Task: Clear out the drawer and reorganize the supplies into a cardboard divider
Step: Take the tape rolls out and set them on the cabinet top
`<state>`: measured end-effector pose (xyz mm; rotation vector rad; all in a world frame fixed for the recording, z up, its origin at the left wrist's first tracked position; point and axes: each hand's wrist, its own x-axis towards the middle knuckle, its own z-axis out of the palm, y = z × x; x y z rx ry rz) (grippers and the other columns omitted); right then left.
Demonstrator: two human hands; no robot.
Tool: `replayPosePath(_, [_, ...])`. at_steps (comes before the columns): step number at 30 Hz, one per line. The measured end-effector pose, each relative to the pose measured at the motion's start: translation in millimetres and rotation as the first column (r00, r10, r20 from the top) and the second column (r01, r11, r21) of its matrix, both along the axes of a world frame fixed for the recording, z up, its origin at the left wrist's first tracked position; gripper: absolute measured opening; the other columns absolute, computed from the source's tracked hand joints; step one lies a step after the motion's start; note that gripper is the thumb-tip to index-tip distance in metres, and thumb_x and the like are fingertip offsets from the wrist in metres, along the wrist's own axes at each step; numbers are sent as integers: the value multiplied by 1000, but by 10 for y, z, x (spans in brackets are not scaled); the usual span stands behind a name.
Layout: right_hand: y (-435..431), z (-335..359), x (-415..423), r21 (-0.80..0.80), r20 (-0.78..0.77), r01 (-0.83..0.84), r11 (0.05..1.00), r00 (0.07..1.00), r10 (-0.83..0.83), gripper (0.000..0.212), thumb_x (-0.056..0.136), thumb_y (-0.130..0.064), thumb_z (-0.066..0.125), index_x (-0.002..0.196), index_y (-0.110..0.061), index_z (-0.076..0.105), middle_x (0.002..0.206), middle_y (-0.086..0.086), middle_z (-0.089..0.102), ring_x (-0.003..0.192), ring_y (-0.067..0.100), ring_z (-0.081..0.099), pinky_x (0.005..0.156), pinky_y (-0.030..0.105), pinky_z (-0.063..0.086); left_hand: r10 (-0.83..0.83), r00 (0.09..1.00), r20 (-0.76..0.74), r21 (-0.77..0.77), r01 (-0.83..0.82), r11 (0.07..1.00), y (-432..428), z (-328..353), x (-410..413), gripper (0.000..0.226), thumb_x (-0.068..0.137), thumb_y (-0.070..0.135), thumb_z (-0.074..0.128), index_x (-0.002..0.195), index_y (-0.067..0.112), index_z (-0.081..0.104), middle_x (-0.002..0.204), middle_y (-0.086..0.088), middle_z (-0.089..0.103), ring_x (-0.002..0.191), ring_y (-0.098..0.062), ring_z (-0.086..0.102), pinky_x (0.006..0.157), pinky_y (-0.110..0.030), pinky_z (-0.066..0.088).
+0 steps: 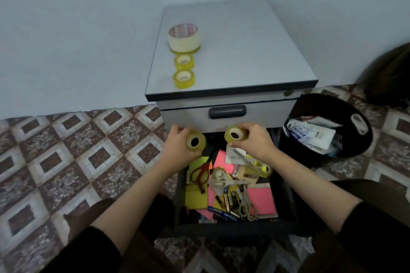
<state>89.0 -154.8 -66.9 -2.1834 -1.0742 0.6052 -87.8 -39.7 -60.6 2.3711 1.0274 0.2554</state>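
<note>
Patterned tiled floor (66,162), pale wall (66,29). Left hand (177,146) clasping a yellow tape roll (203,139), right hand (255,144) pinching a second tape roll (228,137), cores facing the camera. Below both hands, open drawer (233,231) of scissors, batteries and sticky notes. Beyond them, row of tape rolls (183,61) lying flat on the cabinet top (244,51). Right of the right hand, black bin (367,137).

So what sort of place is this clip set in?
Probably a home or small-office corner: a grey drawer cabinet against a plain wall, patterned floor tiles, its open drawer full of stationery, a black bin alongside.
</note>
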Motion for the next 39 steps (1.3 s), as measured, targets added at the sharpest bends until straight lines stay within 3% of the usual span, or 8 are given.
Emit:
replayPosePath(4, [59,390,45,123,-23,23,992,1000,-21,58,70,-22,82,122,-7,60,114,8,63,105,19,57,78,16,37,6,990,141,18,-9,1000,35,354,30,58,71,14,75,126,12,55,109,-4,42,106,-22,50,88,-21,38])
replayPosePath(9, [133,717,55,235,-22,29,971,999,-25,55,69,-18,82,119,-10,61,111,6,59,97,15,56,84,23,43,-28,970,243,94,5,996,107,707,110,60,73,21,76,128,17,51,109,4,45,99,-10,47,84,-16,35])
replayPosePath(12, [214,850,110,282,6,42,959,999,-46,59,68,-18,82,122,-9,59,116,8,61,102,19,59,92,31,47,-54,960,276,148,13,989,201,872,218,62,72,21,78,127,13,51,106,3,48,98,-11,49,85,-17,37])
replayPosePath(14, [274,939,183,303,16,68,951,997,-76,62,68,-20,81,124,-9,57,117,6,61,100,19,59,89,29,47,-79,953,293,163,31,986,292,949,312,60,71,20,79,124,11,53,108,-1,53,97,-12,52,85,-19,40])
replayPosePath(20, [362,1107,398,315,43,105,943,991,-125,57,71,-19,79,122,-7,56,116,5,59,90,15,53,80,25,43,-123,965,230,183,81,980,535,1070,632,57,73,18,77,124,10,53,120,-7,57,107,-22,53,90,-24,39])
replayPosePath(25, [331,1062,511,271,53,117,956,989,-136,51,71,-21,79,116,-9,59,110,4,60,90,17,54,78,26,43,-161,986,48,298,140,944,657,1017,820,54,76,28,72,124,12,51,123,-6,55,112,-23,50,94,-32,37])
replayPosePath(39, [451,947,628,273,22,171,947,983,-184,60,71,-20,80,124,-7,54,121,7,55,101,23,56,84,28,45,-193,981,15,195,186,963,776,947,1051,70,73,31,77,132,11,44,125,-7,56,112,-19,52,91,-29,41])
